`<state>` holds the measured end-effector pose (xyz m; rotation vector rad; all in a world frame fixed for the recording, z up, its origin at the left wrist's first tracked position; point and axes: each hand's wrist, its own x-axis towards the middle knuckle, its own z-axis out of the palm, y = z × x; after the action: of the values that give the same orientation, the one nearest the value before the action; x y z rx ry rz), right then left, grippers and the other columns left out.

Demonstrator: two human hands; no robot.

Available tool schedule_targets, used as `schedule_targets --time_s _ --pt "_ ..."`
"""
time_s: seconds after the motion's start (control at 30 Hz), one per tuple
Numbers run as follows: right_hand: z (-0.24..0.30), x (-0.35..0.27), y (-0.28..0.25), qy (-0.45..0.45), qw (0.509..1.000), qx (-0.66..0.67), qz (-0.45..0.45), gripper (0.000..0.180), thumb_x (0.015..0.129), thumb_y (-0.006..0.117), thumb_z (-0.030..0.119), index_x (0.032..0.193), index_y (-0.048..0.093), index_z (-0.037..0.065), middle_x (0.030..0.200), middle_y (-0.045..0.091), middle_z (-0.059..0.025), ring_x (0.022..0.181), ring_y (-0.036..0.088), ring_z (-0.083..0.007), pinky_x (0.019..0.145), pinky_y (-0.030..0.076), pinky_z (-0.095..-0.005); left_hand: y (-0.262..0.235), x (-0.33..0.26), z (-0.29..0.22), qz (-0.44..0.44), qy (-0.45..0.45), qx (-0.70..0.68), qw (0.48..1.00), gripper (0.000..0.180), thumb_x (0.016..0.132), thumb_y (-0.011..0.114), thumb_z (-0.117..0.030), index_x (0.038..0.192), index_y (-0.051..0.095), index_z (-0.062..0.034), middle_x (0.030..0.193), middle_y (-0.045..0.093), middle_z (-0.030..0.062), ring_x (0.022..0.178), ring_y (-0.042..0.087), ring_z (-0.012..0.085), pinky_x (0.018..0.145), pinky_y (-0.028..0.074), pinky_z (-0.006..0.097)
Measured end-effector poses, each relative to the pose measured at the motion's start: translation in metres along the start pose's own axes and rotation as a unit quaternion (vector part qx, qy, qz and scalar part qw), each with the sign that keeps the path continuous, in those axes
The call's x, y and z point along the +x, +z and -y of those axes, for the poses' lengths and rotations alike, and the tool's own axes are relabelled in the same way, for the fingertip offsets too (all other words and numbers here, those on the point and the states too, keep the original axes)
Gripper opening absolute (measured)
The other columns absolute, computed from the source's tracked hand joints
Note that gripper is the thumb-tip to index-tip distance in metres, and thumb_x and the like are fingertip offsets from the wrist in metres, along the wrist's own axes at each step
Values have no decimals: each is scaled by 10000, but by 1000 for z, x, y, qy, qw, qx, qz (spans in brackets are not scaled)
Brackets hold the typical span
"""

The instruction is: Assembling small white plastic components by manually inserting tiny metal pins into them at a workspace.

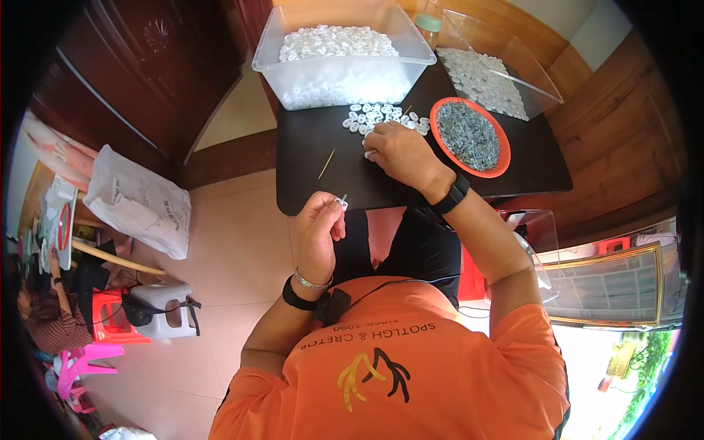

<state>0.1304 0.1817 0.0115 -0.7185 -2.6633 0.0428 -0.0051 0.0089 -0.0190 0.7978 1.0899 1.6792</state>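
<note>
White oval pieces (368, 116) spread sideways, just left of the orange dish (487, 174); right hand (402, 154) nearer, at their edge, grip hard to tell; left hand (320, 222), farther from it, pinching a small white piece (342, 205).

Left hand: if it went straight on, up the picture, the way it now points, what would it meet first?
Probably the thin gold stick on the black tabletop, though depth is unclear and the left hand might pass above it.
</note>
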Motion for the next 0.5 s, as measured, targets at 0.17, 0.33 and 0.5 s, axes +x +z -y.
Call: schedule_targets --time_s 0.17,0.33,0.5 --pt "7 -9 -11 81 983 163 18 123 804 677 112 898 641 43 817 643 -66 741 610 -251 697 498 -322 1 -1 -2 5 -6 3 1000 149 910 502 -162 805 516 -57 635 486 0 524 435 77 478 335 205" --pt "25 -35 -21 267 702 657 56 132 877 664 129 955 630 28 845 659 -16 714 592 -84 643 474 -222 10 -3 -7 14 8 -7 1000 167 912 512 -176 809 530 -46 621 487 -8 533 426 61 499 319 197" --pt "40 -56 -11 284 550 784 44 149 885 653 117 1009 622 39 844 659 -35 708 592 -78 636 476 -196 23 -5 -9 21 2 -1 1000 163 914 511 -175 813 528 -48 634 491 -6 532 425 58 496 322 196"
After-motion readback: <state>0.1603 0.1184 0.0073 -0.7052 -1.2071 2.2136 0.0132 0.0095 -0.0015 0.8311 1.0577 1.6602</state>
